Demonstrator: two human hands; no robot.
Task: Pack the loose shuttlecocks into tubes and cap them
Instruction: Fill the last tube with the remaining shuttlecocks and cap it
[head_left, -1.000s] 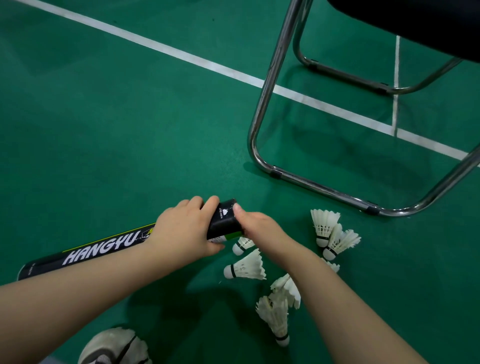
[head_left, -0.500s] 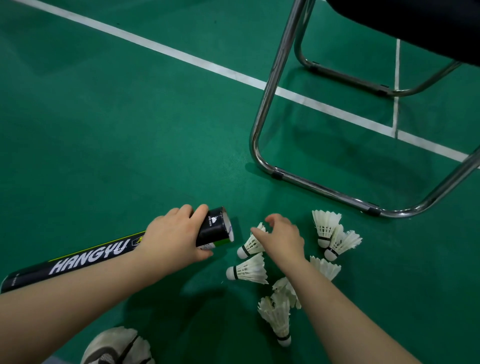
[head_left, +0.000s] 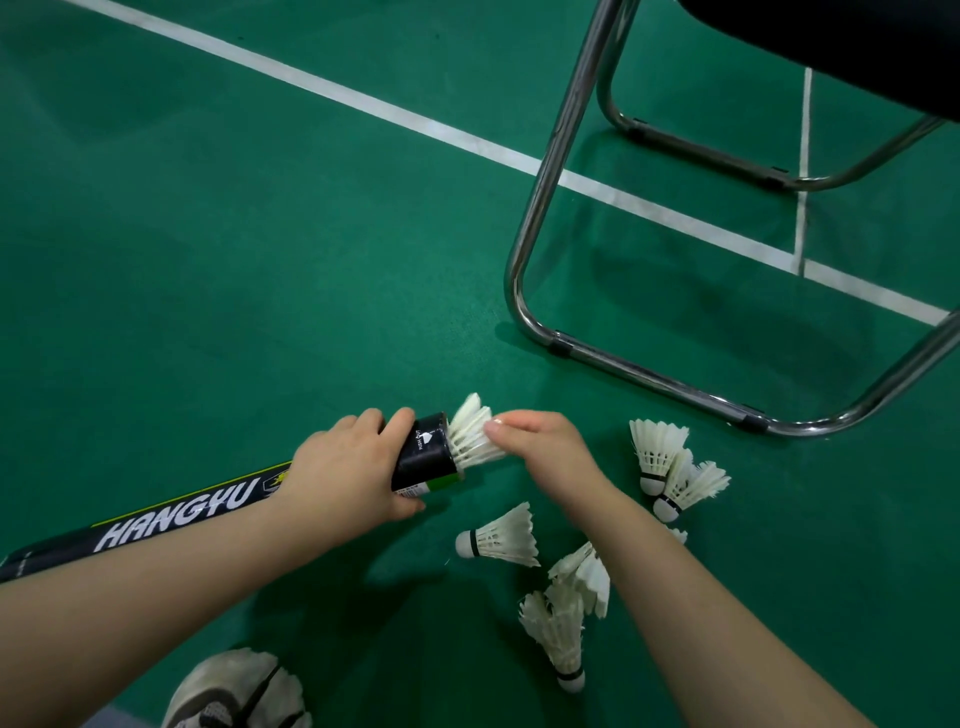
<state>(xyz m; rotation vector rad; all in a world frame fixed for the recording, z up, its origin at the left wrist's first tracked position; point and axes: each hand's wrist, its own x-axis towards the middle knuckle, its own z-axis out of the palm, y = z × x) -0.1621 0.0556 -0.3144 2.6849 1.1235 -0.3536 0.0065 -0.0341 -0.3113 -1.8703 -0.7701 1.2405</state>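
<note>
From the head view, I have the tube (head_left: 171, 525) lying slanted across the green floor (head_left: 260, 260), its open end pointing toward the chair frame (head_left: 540, 208). My left hand (head_left: 343, 478) grips the tube just behind that open end, fingers wrapped over the top and thumb underneath. A shuttlecock (head_left: 470, 431) sits in the mouth cork-first, with its feather skirt sticking out. My right hand (head_left: 550, 457) is at that skirt, fingers curled in and pinching the feathers from the side. How deep the cork has gone I cannot tell; the tube wall hides it.

To do this step well, I would keep the shuttlecock in line with the tube, so the feathers fold in evenly and do not catch on the rim. I would push gently on the skirt edge rather than squeeze it, since the feathers look easy to crush. The left hand should hold the mouth steady and leave it round.

The loose shuttlecocks (head_left: 566, 618) lie on the floor under and beside my right forearm. One lies on its side near the tube mouth, two lean together closer to the chair frame, and a few are clustered nearer me. I see no cap in this view. A shoe (head_left: 234, 691) shows at the bottom edge.
</note>
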